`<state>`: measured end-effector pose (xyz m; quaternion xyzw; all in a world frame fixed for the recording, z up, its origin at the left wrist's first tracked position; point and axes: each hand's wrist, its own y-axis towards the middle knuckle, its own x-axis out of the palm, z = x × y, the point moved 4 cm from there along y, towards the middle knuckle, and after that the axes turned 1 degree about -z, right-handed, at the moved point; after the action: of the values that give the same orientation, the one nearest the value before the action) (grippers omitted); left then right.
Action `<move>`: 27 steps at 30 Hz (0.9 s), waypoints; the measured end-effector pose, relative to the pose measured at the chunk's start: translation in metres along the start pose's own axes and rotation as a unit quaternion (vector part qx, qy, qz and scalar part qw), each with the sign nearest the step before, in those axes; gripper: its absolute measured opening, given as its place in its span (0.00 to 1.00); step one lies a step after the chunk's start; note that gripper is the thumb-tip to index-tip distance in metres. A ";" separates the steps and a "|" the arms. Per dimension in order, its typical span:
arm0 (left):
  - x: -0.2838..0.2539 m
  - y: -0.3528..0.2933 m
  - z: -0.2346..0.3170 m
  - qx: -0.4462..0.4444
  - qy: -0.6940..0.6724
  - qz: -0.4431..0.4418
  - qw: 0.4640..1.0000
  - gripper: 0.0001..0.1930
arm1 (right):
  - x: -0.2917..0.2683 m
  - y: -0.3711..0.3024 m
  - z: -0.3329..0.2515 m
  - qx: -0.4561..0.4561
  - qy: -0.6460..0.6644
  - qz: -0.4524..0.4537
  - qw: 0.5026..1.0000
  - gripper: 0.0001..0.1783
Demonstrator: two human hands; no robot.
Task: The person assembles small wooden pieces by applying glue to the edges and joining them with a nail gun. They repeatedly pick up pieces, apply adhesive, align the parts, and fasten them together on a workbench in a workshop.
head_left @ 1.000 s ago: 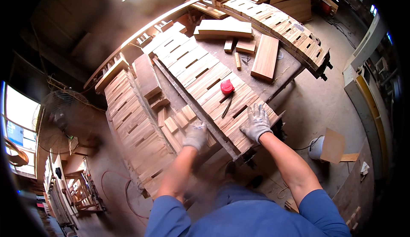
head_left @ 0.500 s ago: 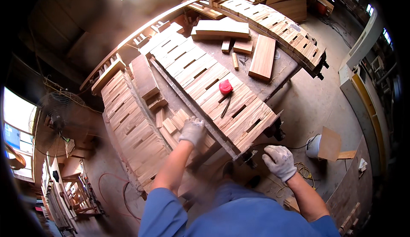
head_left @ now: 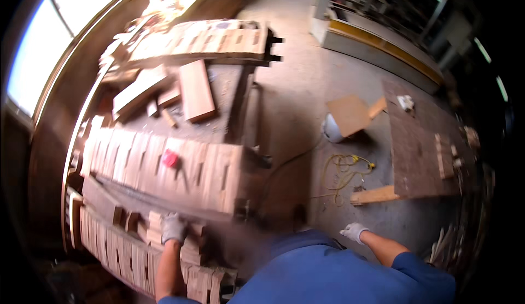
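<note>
My left hand (head_left: 174, 228), in a pale work glove, is down on a group of small wooden blocks (head_left: 156, 228) between two long slatted panels. Its fingers bend over the blocks and are blurred, so whether it grips one cannot be told. Out over the floor on the right, my right hand (head_left: 354, 232), gloved too, hangs with nothing in it and its fingers loosely apart. A slotted wooden panel (head_left: 158, 164) lies just beyond my left hand, bearing a red round object (head_left: 170, 158) and a thin dark tool (head_left: 184, 181). Another slatted panel (head_left: 117, 249) is on the near side.
Larger boards (head_left: 197, 91) lie on the bench behind, before a third slotted panel (head_left: 213, 41). On the floor are a white bucket (head_left: 332, 129) under a brown sheet (head_left: 350, 116), a coiled yellow cord (head_left: 342, 175) and a dark board (head_left: 418, 151) at right.
The view has swung to the right, showing more floor and the dark board. My left hand stays at the small blocks. My right hand has moved out from the panel's end, over the floor.
</note>
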<state>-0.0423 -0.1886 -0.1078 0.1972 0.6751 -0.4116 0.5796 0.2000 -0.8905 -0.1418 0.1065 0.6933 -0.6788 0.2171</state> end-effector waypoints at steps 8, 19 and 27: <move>0.028 0.003 0.076 0.040 -0.154 0.011 0.987 0.16 | 0.191 -0.022 0.087 0.117 0.277 -0.034 0.953 0.33; 0.065 -0.086 0.530 0.412 -0.249 -0.113 0.870 0.16 | 0.262 -0.008 0.182 0.103 0.538 0.090 0.832 0.31; 0.128 -0.233 0.767 0.551 -0.181 -0.274 0.767 0.17 | 0.268 -0.067 0.307 0.171 0.624 0.207 0.734 0.30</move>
<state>0.2277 -0.9533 -0.1444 0.2111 0.2398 -0.8824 0.3454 -0.0188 -1.2366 -0.1963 0.6822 0.5065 -0.5052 -0.1511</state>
